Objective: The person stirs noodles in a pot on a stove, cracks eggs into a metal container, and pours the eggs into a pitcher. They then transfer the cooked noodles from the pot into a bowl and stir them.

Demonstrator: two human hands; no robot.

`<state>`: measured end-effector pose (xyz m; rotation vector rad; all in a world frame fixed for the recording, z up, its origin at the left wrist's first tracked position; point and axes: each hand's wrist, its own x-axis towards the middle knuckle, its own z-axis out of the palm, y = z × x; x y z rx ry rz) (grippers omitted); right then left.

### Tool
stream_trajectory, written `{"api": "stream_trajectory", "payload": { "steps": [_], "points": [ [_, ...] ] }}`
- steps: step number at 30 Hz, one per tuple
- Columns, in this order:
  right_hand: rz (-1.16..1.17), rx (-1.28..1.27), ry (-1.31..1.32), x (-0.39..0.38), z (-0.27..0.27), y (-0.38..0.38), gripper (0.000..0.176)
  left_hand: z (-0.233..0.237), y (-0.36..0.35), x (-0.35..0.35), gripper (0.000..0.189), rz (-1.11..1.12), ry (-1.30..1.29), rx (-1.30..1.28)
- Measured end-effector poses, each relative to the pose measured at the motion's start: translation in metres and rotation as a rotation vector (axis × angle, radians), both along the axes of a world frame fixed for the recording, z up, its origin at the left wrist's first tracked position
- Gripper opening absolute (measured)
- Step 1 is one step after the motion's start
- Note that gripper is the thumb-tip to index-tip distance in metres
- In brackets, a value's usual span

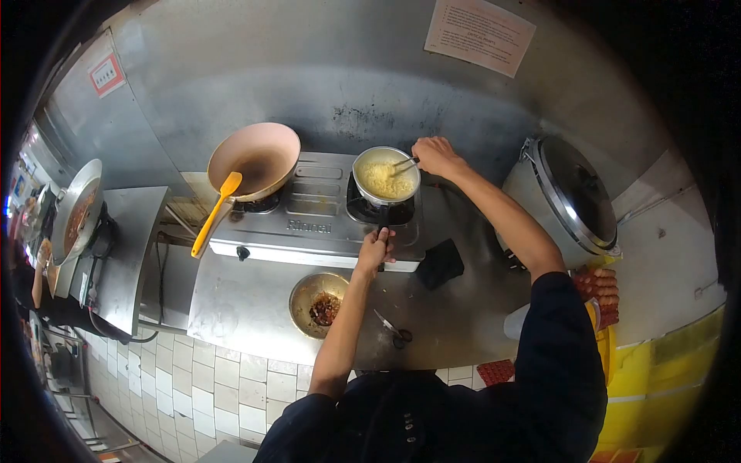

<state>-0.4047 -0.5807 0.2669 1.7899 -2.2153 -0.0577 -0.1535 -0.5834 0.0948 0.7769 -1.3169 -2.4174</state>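
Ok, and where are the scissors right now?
In the head view, the scissors lie on the steel counter in front of the stove, right of the metal bowl.

Pale yellow noodles (382,182) sit in the upright pot (386,202) (silvery, black-handled) on the right burner (355,205), the utensil (405,163) tilted among them.
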Motion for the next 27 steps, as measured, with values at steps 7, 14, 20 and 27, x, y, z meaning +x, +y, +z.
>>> {"api": "stream_trajectory", "payload": {
  "steps": [7, 14, 20, 27],
  "points": [
    [-0.020, 0.064, 0.236, -0.003, -0.030, -0.025, 0.016, 0.008, 0.004, 0.000, 0.031, 0.023, -0.032, -0.038],
    [0.005, 0.097, -0.101, -0.005, -0.045, -0.034, 0.014, 0.004, -0.001, 0.000, 0.030, -0.012, -0.001, -0.017],
    [0.162, 0.288, 0.087, 0.019, 0.013, -0.013, 0.013, 0.005, 0.000, 0.001, 0.030, -0.009, -0.013, -0.024],
    [-0.057, 0.248, 0.140, -0.009, -0.042, -0.022, 0.017, 0.002, 0.005, 0.000, 0.030, -0.002, -0.022, -0.050]
  ]
}}
